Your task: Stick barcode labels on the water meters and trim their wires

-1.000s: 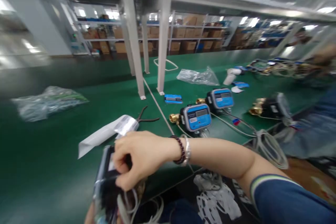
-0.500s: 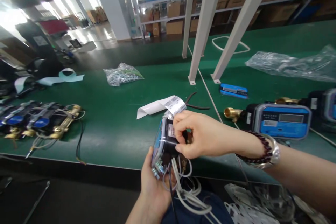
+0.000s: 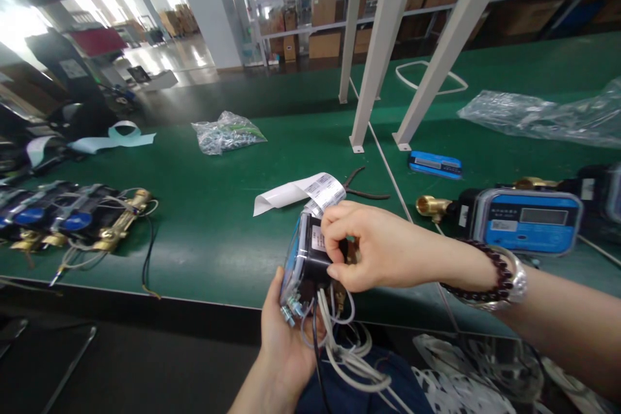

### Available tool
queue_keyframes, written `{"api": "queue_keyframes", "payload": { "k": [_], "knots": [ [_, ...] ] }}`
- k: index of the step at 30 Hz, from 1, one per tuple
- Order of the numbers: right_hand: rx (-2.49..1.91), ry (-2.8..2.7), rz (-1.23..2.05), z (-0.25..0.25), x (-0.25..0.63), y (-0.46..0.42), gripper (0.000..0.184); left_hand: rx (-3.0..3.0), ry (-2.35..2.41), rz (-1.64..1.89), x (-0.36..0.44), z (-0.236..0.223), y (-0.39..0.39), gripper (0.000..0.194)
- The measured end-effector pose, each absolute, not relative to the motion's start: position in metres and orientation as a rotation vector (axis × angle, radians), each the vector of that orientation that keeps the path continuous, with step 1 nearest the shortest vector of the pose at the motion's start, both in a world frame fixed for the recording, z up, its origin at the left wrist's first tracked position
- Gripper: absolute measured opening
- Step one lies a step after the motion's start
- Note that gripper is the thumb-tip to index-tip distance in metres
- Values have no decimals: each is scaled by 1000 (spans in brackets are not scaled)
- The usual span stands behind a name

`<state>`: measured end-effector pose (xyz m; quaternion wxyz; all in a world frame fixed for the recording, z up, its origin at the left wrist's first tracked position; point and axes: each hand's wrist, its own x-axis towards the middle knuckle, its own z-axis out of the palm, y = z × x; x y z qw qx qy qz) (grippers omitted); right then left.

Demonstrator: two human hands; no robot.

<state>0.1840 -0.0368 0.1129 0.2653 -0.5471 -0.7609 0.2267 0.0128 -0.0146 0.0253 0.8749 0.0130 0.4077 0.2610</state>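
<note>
My left hand (image 3: 291,343) cups a water meter (image 3: 310,272) from below, above the bench's front edge. The meter is tilted, its blue front facing left and its black side towards me. A white label (image 3: 317,237) lies on that black side. My right hand (image 3: 359,246) has its fingers curled against the housing beside the label, thumb at the lower edge; the fingertips are partly hidden. Grey and black cables (image 3: 349,362) hang from the meter over my lap. Just behind it lies a curling strip of printed labels (image 3: 310,191), touching dark-handled pliers (image 3: 366,194).
On the right stand more blue meters (image 3: 526,220) with brass fittings; a flat blue panel (image 3: 435,164) lies behind. Several assemblies with brass pipes (image 3: 72,220) sit at left. Plastic bags (image 3: 228,132) and white posts (image 3: 383,52) occupy the back of the green bench (image 3: 204,272).
The view has swung left since a second ago, bringing the left-hand assemblies into sight. Over the last half second both hands keep nearly the same hold on the meter.
</note>
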Motion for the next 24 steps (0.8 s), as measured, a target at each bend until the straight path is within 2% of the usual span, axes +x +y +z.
{"api": "queue_keyframes", "payload": {
  "k": [9,24],
  "knots": [
    [-1481,-2055,630,112,183,-38,10,14,978,567,19,35,-17,47],
    [-1496,-2042,604,112,182,-38,12,-5,981,572,17,34,-18,49]
  ]
}}
